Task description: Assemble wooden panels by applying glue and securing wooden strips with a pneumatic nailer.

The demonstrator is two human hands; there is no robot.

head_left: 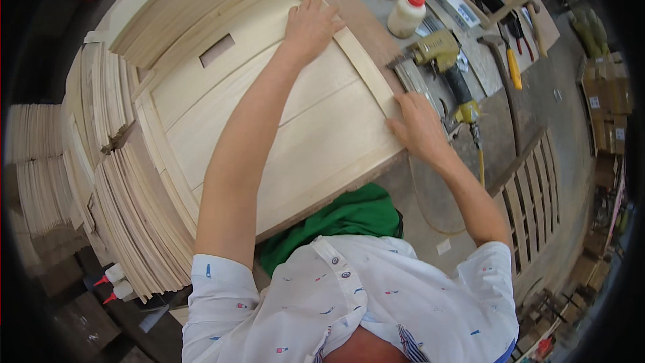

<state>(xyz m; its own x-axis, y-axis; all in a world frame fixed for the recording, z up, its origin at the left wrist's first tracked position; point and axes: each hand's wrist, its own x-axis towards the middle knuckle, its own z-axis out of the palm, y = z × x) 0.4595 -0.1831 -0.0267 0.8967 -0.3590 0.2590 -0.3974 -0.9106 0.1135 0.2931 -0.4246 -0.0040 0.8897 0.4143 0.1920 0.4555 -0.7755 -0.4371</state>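
A pale wooden panel [322,111] with a small rectangular cutout lies in front of me. Along its right edge runs a narrow wooden strip [366,67]. Near the far end of that strip, my left hand [310,32] is closed over it, fingertips bent down. My right hand [422,128] grips the strip's near end at the panel's right corner, with the thumb toward the panel; part of its grasp is hidden. Just beyond the right hand lies a yellow-and-black air nailer [447,67] with a hose. A white glue bottle [406,17] with a red nozzle stands farther off.
Stacked wooden boards [195,10] rise behind the panel, and thin wooden pieces [138,218] are piled at left. A hammer [498,60], pliers and an orange-handled tool [512,70] lie at right. Green cloth [349,218] hangs below the near edge. A slatted pallet [534,195] is on the floor.
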